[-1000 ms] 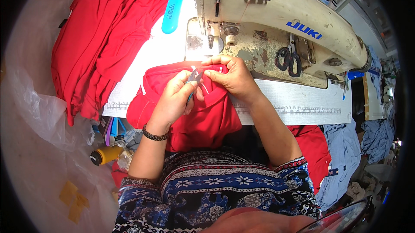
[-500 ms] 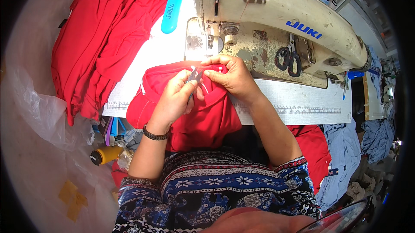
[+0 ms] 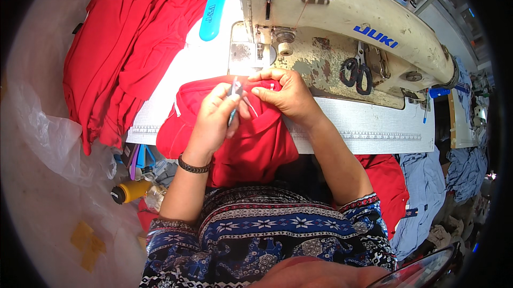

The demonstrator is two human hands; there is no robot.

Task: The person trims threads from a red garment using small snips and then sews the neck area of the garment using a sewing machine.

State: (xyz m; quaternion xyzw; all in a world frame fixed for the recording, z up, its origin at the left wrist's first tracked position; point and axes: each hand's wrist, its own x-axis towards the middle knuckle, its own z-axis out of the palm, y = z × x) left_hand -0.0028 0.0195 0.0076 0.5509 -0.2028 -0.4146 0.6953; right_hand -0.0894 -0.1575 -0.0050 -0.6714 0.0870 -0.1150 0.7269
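A red garment (image 3: 248,154) lies gathered over the table's front edge, its rounded opening facing up, with white bits at the rim. My left hand (image 3: 212,114) is closed around a pair of thread snips (image 3: 234,88), blades pointing away from me over the opening. Part of a bluish handle shows under the fingers. Between thumb and forefinger, my right hand (image 3: 291,98) pinches the garment's far edge, just right of the blades. A thin white strand (image 3: 251,107) hangs inside the opening. Whether the blades touch cloth or thread I cannot tell.
Beyond my hands stands a cream sewing machine (image 3: 342,5), with black-handled scissors (image 3: 357,74) on its bed. Red garments (image 3: 128,47) are heaped at the left. A ruler strip (image 3: 379,136) runs along the table front. A yellow bottle (image 3: 131,192) sits at lower left.
My left hand has turned the snips more upright, and the blades, spread apart before, now look narrower and edge-on. My right hand and the garment stay where they were.
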